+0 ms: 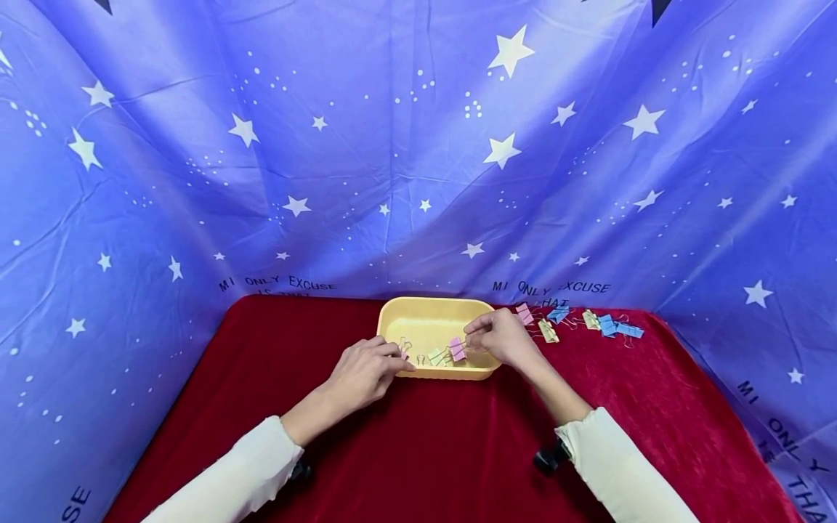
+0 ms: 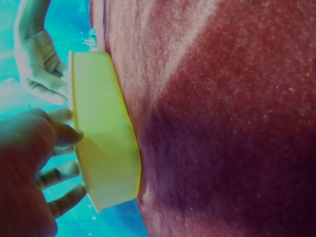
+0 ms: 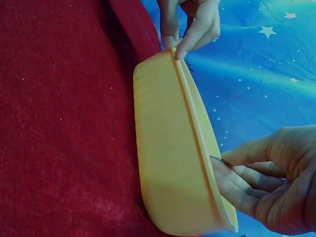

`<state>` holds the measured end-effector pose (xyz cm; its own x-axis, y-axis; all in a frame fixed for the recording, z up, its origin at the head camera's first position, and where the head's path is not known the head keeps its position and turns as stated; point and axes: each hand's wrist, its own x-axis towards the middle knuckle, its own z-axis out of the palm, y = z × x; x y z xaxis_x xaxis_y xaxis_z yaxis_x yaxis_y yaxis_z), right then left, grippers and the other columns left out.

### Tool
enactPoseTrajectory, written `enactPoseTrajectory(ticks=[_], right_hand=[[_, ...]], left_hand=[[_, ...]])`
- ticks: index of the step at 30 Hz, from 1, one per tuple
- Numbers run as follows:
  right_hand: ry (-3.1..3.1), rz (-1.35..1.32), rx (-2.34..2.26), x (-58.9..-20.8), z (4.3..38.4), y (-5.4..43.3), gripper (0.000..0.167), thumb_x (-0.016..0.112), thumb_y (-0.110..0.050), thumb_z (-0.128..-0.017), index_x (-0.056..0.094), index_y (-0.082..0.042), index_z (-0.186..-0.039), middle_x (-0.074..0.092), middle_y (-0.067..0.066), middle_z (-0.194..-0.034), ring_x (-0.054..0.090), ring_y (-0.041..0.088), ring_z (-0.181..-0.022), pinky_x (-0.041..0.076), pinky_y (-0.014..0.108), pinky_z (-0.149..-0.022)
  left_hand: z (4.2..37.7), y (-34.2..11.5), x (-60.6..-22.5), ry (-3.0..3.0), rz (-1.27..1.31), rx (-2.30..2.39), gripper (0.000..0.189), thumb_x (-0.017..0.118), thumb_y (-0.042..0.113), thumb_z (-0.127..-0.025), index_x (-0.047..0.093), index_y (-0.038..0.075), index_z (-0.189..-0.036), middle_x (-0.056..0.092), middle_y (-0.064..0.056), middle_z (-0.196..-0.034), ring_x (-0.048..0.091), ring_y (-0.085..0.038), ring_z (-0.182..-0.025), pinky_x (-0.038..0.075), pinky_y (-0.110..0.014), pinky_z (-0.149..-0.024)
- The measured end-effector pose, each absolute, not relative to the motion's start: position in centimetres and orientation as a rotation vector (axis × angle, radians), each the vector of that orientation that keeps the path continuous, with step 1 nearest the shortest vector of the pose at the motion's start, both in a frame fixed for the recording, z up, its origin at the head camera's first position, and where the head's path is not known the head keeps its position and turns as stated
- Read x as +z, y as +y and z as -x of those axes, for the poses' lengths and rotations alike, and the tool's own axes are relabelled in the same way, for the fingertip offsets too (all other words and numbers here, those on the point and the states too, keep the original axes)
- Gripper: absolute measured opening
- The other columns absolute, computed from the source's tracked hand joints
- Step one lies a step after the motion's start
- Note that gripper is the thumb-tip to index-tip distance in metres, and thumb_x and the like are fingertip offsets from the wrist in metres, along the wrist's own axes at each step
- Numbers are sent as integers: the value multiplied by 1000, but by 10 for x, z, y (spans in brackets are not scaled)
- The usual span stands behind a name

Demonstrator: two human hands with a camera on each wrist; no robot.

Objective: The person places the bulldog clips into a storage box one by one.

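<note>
- A blue-violet curtain (image 1: 340,160), printed with white stars, dots and black lettering, is hanging around the far side and both flanks.
- The desk (image 1: 418,450), draped in dark red cloth, is spreading out in front of it and carrying everything else.
- Two pale sleeves, the left (image 1: 242,465) and the right (image 1: 628,465), are reaching in from the near edge.
- A yellow tray (image 1: 451,373) with rounded corners is sitting toward the desk's far edge, between the two hands.
- The left hand (image 1: 369,367) is pinching the tray's rim at its near left corner, thumb outside and fingers over the edge.
- The right hand (image 1: 500,338) is holding its thumb and fingers close together over the tray's right end, gripping a wire handle.
- Black objects (image 1: 552,459) are showing beneath both cuffs.
- A pink binder clip (image 1: 458,349) is hanging from that wire handle within the tray; whether it is touching the bottom, I cannot tell.
- A pale green clip (image 1: 437,357) is lying just left of it, and another pink clip (image 1: 403,356) is peeking out by the left fingers.
- Six loose clips, one pink (image 1: 524,314), two yellow (image 1: 548,331) and three blue (image 1: 607,325), are lying right of the tray.
</note>
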<state>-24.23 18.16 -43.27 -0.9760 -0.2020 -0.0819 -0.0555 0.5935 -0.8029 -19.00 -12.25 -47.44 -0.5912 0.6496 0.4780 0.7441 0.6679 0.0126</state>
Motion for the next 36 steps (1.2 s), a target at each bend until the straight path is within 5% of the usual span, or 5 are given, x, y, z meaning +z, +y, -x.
enactPoseTrajectory(ticks=[4,11,20,29,36], right_hand=[[2730,222,-1234,-435,245,178,19,82,0,-91,84,7,-108,84,15,-92,76,13,-79,65,29,-75],[2848,254,-1117,-436,246,183,24,80,-5,-92,84,6,-113,85,15,-97,78,20,-88,65,36,-84],[2825,134,-1239,-431,245,206,28,83,-12,-94,84,5,-117,86,14,-97,77,12,-79,60,22,-71],[2723,7,-1423,-429,251,244,30,81,-11,-100,80,9,-123,86,21,-105,86,30,-93,70,32,-79],[2726,-60,-1478,-438,256,276,32,78,-6,-101,76,15,-126,86,22,-106,84,14,-83,69,30,-76]], left_hand=[[190,-122,-474,-2446,1087,-289,38,78,-1,-89,90,30,-109,80,11,-101,66,-13,-90,58,-29,-74],[190,-122,-474,-2448,1079,-305,39,78,-1,-89,90,30,-108,80,11,-102,66,-13,-91,58,-29,-74],[190,-123,-473,-2447,1087,-299,37,78,0,-90,90,30,-109,80,11,-102,67,-13,-91,59,-29,-75],[191,-124,-474,-2443,1083,-284,37,78,1,-90,90,31,-108,80,11,-102,67,-13,-92,59,-29,-75],[191,-123,-474,-2445,1087,-299,37,79,0,-90,90,30,-108,80,11,-104,67,-13,-92,59,-29,-75]])
